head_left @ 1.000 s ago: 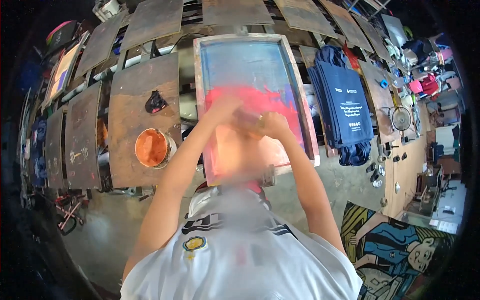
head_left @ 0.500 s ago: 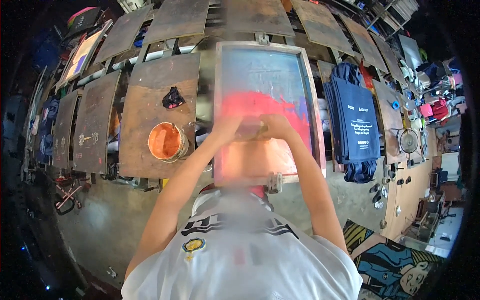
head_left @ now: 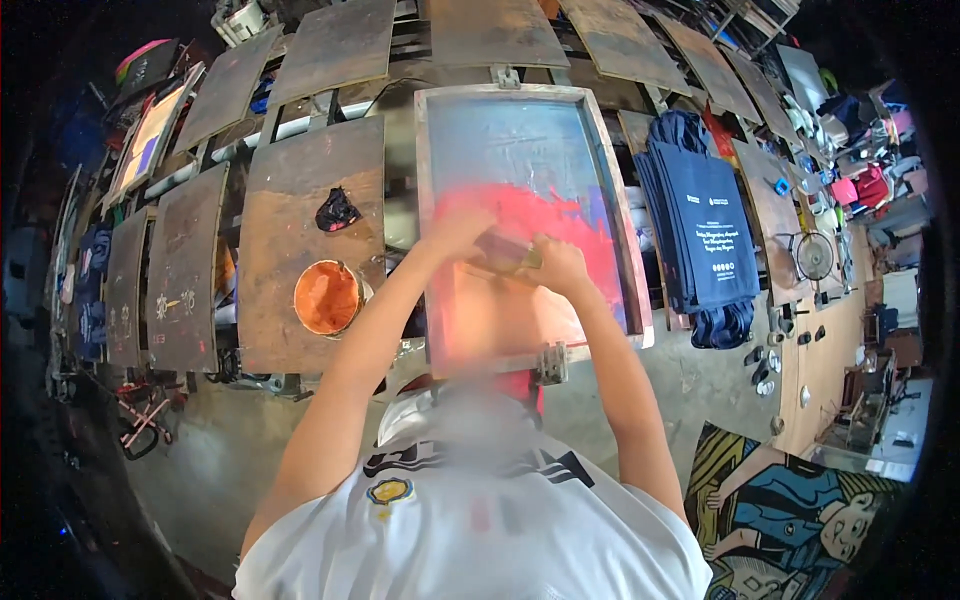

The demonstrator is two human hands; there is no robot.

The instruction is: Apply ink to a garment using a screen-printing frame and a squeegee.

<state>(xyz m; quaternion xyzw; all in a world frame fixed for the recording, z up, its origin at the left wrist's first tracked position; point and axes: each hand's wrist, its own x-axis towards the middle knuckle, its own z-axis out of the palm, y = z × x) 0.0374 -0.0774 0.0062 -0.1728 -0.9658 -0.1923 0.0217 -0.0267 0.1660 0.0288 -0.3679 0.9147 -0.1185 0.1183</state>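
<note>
My left hand and my right hand are closed on the two ends of a squeegee. It stands over the mesh of a wooden-framed printing screen, tilted with its right end a little nearer me. Bright red-pink ink lies in a ragged band around and beyond the squeegee. The far part of the mesh is blue-grey, and the near part glows orange-pink. A blurred vertical strip in the picture smears my left fingers and part of the squeegee. Whatever lies under the screen is hidden.
Left of the screen, a board carries a tub of orange ink and a crumpled black bag. Navy tote bags lie stacked on the right. A metal clamp sits at the screen's near edge. A small fan stands farther right.
The squeegee has turned slightly: its left end has gone farther away, its right end nearer. My hands have moved with it, still gripping. The whole view has shifted a little.
</note>
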